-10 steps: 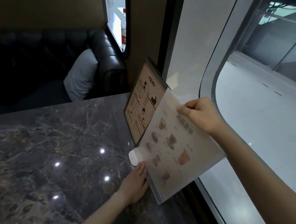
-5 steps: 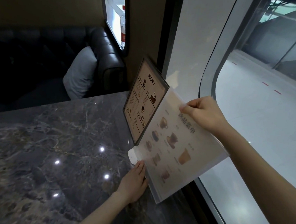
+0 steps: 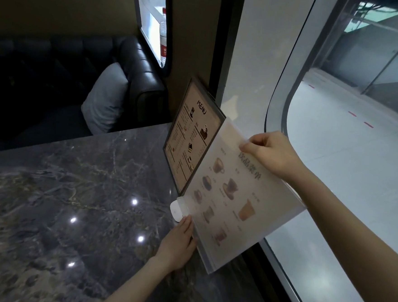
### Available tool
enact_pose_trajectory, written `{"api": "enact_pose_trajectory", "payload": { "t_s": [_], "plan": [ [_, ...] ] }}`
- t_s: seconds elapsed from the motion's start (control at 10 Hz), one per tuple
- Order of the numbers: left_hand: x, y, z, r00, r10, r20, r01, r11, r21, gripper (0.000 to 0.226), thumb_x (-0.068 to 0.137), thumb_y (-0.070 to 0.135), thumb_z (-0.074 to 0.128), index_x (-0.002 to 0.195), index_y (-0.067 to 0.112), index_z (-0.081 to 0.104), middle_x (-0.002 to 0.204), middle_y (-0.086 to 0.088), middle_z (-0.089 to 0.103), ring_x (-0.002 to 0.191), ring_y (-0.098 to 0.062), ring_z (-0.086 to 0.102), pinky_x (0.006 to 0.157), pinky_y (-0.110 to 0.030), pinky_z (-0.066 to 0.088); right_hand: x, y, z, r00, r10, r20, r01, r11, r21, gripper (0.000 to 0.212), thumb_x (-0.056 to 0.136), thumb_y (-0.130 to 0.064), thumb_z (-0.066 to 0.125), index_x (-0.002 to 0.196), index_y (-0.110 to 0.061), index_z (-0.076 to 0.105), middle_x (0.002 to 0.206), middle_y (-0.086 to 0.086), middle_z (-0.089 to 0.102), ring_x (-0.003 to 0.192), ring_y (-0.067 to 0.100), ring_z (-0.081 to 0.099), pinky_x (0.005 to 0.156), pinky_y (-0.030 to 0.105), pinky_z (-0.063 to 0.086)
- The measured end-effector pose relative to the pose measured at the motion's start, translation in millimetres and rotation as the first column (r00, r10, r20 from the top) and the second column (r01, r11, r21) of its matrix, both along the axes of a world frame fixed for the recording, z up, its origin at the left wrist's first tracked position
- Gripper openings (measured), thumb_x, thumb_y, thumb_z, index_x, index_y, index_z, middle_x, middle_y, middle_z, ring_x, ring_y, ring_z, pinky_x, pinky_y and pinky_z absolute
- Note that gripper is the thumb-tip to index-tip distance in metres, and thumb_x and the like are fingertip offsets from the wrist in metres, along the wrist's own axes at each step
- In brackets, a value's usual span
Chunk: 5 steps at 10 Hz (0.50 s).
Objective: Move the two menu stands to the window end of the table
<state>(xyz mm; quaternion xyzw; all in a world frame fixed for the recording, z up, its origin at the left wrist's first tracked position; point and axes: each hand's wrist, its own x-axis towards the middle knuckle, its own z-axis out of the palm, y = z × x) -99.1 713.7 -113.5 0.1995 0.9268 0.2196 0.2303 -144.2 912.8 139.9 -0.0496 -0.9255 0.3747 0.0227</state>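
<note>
My right hand [image 3: 272,153] pinches the drinks menu [image 3: 234,200] by its top edge, centre right of frame. My left hand [image 3: 178,243], fingers straight, braces its lower-left corner on the bench [image 3: 73,189].

Barely any page [image 3: 237,200] shift (camera drift)

Dark leather sofa [image 3: 142,73], grey cushion [image 3: 105,99], marble table [image 3: 73,184], large window [image 3: 347,175]

The left hand [image 3: 177,245] and right hand [image 3: 273,153] are bare; the slim forearms [image 3: 343,222] are bare as far as shown.
</note>
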Motion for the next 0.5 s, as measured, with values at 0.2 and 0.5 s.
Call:
{"api": "enact_pose_trajectory", "payload": {
  "t_s": [0.2, 0.5],
  "plan": [
    [-4, -1, 6, 1.000, 0.028, 0.006, -0.028, 0.999, 0.043, 0.059, 0.098, 0.040, 0.028, 0.147, 0.014, 0.010, 0.158, -0.002, 0.008, 0.144, -0.015, 0.006, 0.114, -0.027, 0.006, 0, -2, 6, 0.998, 0.066, 0.011, -0.067, 0.996, 0.053, 0.025, 0.086, -0.030, 0.057, 0.100, -0.010, 0.066, 0.093, 0.011, 0.069, 0.083, 0.026, 0.064, 0.073, 0.035, 0.050],
    [-26, -7, 42, 0.983, 0.179, -0.048, -0.167, 0.966, 0.196, 0.035, 0.096, 0.027, 0.037, 0.121, 0.009, 0.057, 0.127, -0.009, 0.059, 0.114, -0.024, 0.054, 0.091, -0.031, 0.042, 0, -21, 9, 0.931, 0.112, -0.347, 0.002, 0.949, 0.314, 0.037, 0.088, -0.021, 0.056, 0.122, -0.010, 0.051, 0.116, 0.010, 0.058, 0.103, 0.020, 0.055, 0.086, 0.031, 0.047]
  ]
}}
